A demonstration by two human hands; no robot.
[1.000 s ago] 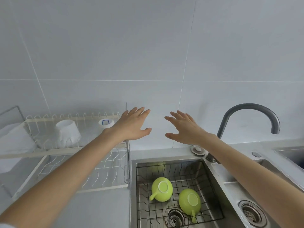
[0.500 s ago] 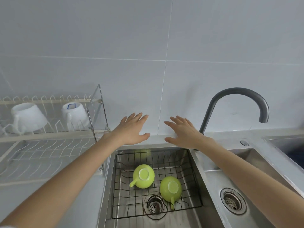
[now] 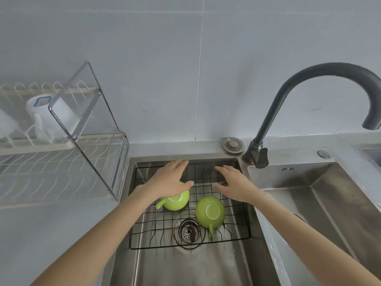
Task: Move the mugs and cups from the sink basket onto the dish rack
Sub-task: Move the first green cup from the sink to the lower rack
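Observation:
Two green mugs lie upside down in the black wire sink basket [image 3: 231,237]. The left green mug [image 3: 178,202] has its handle pointing left. My left hand [image 3: 170,180] hovers flat just above it, fingers spread, partly hiding it. The right green mug [image 3: 210,211] has its handle toward me. My right hand [image 3: 233,183] is open above the basket, behind that mug and apart from it. The white dish rack [image 3: 51,172] stands on the counter at left, with a white mug [image 3: 54,115] upside down on its upper tier.
A dark curved faucet [image 3: 309,96] arches over the right side of the sink. The sink drain [image 3: 187,231] sits under the basket near its front. A second basin [image 3: 321,203] lies to the right. The rack's metal end frame [image 3: 86,122] leans beside the sink.
Both hands have dropped from in front of the wall down into the sink, over the basket. The view has tilted down and shifted right, so the rack sits further left.

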